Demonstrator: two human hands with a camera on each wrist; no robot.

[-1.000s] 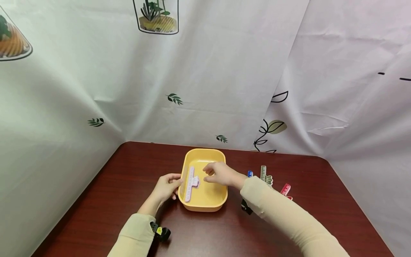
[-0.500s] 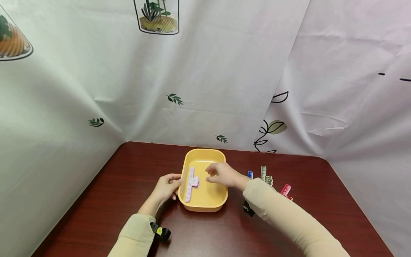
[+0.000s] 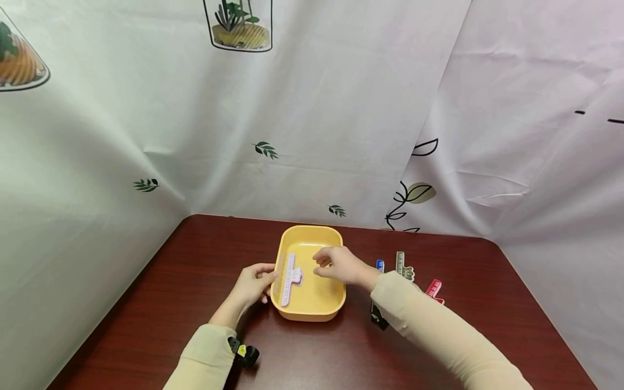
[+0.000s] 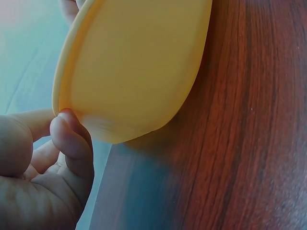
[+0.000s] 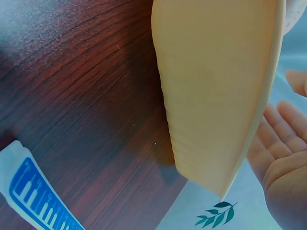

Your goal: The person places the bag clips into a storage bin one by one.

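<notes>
A yellow rectangular plastic tub (image 3: 317,298) stands on the table. My left hand (image 3: 252,284) holds its left wall; in the left wrist view the thumb (image 4: 72,136) and a finger pinch the rim. Inside the tub, along its left side, lies a pale pink ruler-shaped clip (image 3: 288,281) with a figured handle pointing right. Over the tub's right half hovers my right hand (image 3: 338,265), fingers loosely bent, nothing between them. The right wrist view has this hand (image 5: 288,153) beyond the tub's rim, its fingers apart from the clip.
To the right lie more ruler-shaped clips: a blue one (image 3: 379,265), a dark green one (image 3: 403,268) and a red one (image 3: 434,288), partly hidden by my right sleeve (image 3: 429,325). A white patterned cloth (image 3: 312,135) hangs behind the dark red wooden table (image 3: 205,260).
My right hand has shifted slightly to the right above the tub. The left hand, the tub and the pink clip have stayed in place.
</notes>
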